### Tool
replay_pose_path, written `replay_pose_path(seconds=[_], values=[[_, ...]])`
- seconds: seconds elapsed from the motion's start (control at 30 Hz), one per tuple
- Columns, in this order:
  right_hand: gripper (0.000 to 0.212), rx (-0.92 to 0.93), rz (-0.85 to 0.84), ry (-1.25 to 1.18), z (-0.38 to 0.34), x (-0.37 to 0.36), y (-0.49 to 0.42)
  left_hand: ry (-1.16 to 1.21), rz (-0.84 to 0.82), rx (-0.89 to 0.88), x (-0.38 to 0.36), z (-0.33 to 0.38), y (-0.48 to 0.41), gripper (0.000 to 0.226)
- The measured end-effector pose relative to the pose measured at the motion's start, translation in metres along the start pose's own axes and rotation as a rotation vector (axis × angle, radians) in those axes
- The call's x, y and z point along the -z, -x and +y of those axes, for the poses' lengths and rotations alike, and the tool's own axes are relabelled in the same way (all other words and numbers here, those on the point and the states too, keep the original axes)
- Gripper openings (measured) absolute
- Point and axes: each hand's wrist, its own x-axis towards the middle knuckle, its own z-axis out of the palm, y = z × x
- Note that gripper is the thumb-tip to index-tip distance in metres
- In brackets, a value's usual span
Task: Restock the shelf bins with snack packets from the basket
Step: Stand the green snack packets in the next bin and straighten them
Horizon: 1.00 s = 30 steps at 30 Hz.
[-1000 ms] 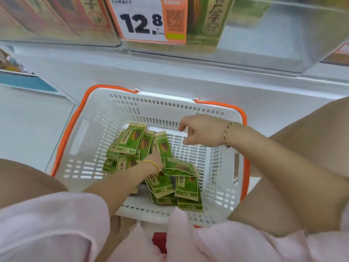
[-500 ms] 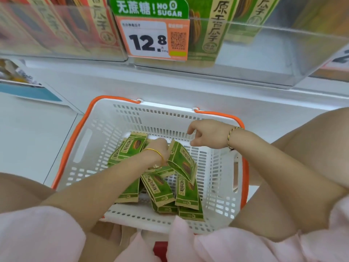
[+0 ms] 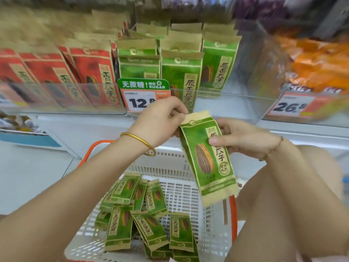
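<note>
A green sunflower-seed packet [image 3: 204,159] hangs upright above the basket, in front of the shelf. My left hand [image 3: 160,120] pinches its top corner. My right hand [image 3: 239,138] grips its right side, thumb on the front. The white basket with an orange rim [image 3: 211,224] sits below and holds several more green packets [image 3: 151,224]. Behind the clear bin front [image 3: 226,99], rows of the same green packets [image 3: 179,72] stand on the shelf.
Red packets [image 3: 62,76] fill the bin to the left, orange packets [image 3: 311,63] the bin to the right. Price tags 12.8 [image 3: 140,101] and 26.8 [image 3: 290,105] hang on the bin fronts. My bare knee [image 3: 283,205] is beside the basket on the right.
My left hand lifted a green packet out of the basket up to shelf height. My right hand came up and took hold of it. The view tilted up toward the shelf bins.
</note>
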Motion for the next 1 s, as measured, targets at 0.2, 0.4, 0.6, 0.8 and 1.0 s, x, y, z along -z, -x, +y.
replay_pose_path(seconds=[0.2,0.4,0.6,0.8,1.0], values=[[0.041,0.357,0.456,-0.179,-0.052,0.024,0.021,-0.403,0.589,-0.495,0.022,0.036,-0.023,0.028],[0.028,0.75,0.957,0.115,-0.092,0.033,0.009,-0.801,0.418,-0.378,0.009,0.035,-0.048,0.057],[0.036,0.471,0.978,0.431,-0.079,0.047,-0.024,-0.889,0.444,-0.363,0.004,0.03,-0.05,0.063],[0.027,0.2,1.006,0.51,-0.072,0.043,-0.044,-0.874,0.445,-0.365,0.004,0.03,-0.05,0.062],[0.023,0.054,1.064,0.615,-0.083,0.041,-0.05,-0.874,0.45,-0.374,0.004,0.029,-0.052,0.06]])
